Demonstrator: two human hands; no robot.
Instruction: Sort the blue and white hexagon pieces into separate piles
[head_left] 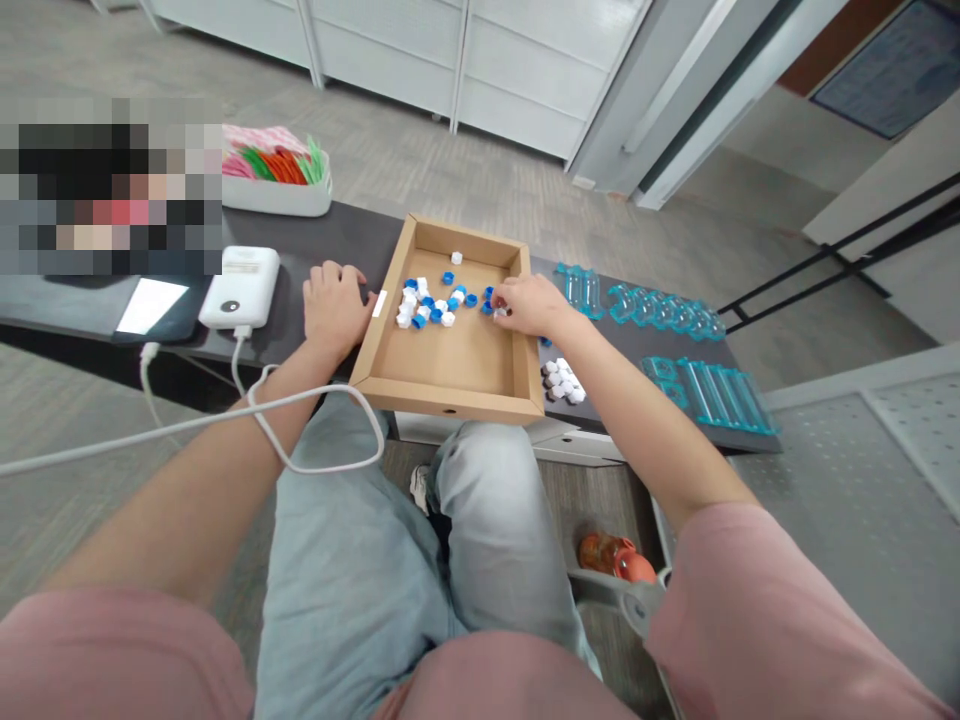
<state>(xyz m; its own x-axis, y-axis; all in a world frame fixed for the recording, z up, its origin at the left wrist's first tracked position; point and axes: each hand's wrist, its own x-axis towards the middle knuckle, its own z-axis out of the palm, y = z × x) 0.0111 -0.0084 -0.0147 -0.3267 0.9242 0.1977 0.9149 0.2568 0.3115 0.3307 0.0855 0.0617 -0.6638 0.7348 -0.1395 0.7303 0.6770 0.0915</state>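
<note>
A shallow cardboard tray [457,385] lies on the dark table in front of me, with several small blue and white caps [431,303] scattered in its far half. My right hand [529,305] reaches in over the tray's right wall, fingers pinched on a small white cap among the blue ones. My left hand [334,305] rests on the table just outside the tray's left wall, fingers curled down, nothing visibly in it. A little heap of white caps [564,380] sits on the table right of the tray.
Clear teal plastic tubes [664,308] and more of them [712,392] lie along the table's right side. A white power bank [240,287] with a cable, a phone [150,307] and a white bin of coloured pieces [277,172] sit left. An orange bottle [615,555] is below.
</note>
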